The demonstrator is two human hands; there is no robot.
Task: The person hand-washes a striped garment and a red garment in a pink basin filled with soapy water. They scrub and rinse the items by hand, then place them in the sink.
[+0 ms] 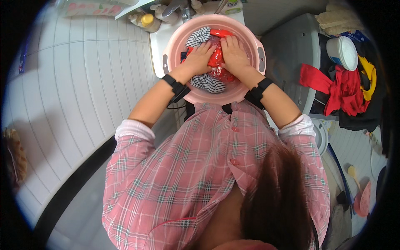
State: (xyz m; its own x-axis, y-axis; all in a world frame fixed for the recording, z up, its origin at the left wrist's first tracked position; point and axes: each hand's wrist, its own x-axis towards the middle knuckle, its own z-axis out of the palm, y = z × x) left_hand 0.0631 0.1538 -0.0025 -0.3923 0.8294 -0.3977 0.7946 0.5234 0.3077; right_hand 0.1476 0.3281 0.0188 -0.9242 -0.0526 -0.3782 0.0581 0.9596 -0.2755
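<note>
A round pink plastic basin (204,97) with grey-lined handles holds water and wet clothes. My left hand (199,59) lies flat on the clothes, fingers spread, between a red wet cloth (215,58) and black-and-white striped fabric (207,83). To its right, my right hand (235,55) presses palm down on the red cloth near the basin's right wall. Both hands' fingers stay extended, not closed around anything. More striped fabric shows at the upper left of the water, with a dark blue patch beside the left hand. Underwater parts of the clothes are hidden.
The basin rests on a white washbasin (159,40) with a metal tap (186,14) and pump bottles (165,14) behind. At right, a grey washing machine (287,56) bears a tub of white powder (348,53), red clothing (347,90) and yellow-black fabric (368,76). White wall panels (93,72) flank the left.
</note>
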